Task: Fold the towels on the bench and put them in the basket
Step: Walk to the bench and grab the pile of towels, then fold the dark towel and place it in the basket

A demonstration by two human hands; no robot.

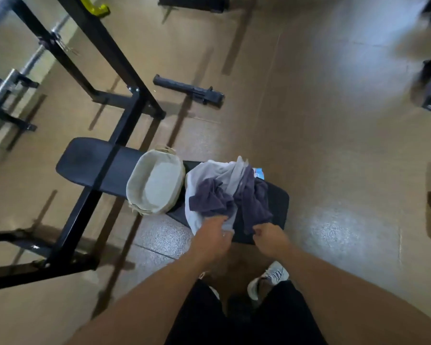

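Note:
A black padded bench (90,165) runs from the left to the middle of the view. On its near end lies a crumpled heap: a light grey towel (217,170) under a dark purple towel (254,197). A bit of pale blue cloth (258,173) shows at the heap's far side. Left of the heap a beige fabric-lined basket (157,183) stands on the bench with nothing in it. My left hand (214,235) grips the near edge of the light grey towel. My right hand (269,236) pinches the near hem of the dark purple towel.
A black steel rack frame (105,53) crosses over the bench at the left, with its base bars on the floor. A black bar attachment (189,89) lies on the tan floor beyond the bench. My shoes (266,280) stand just before the bench's end.

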